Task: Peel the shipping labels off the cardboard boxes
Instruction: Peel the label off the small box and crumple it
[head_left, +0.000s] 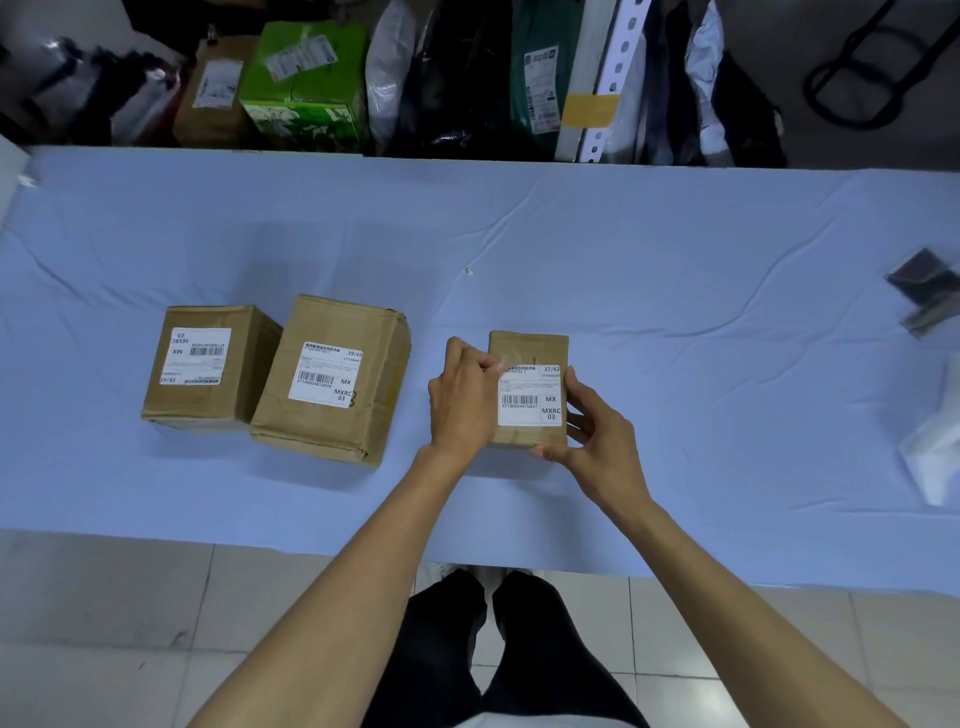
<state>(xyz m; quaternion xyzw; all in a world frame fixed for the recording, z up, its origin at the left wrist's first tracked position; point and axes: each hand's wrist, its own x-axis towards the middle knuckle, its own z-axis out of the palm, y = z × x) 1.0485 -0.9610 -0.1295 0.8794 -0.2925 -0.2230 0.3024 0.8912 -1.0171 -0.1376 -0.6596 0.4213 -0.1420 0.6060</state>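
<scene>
Three brown cardboard boxes stand on a table under a light blue cloth (623, 249). The small right box (527, 345) carries a white shipping label (530, 397). My left hand (462, 397) covers that box's left side, and its fingertips pinch the label's upper left corner. My right hand (597, 434) grips the box by its right side and lower edge. The middle box (332, 379) is the largest and bears its own label (326, 375). A label (195, 356) lies upside down on the left box (210, 364).
Behind the table stand a green carton (304, 83), a brown parcel (213, 98) and several dark and grey mailer bags. At the table's right edge lie a dark packet (924, 291) and white plastic (935, 447). Tiled floor and my legs show below.
</scene>
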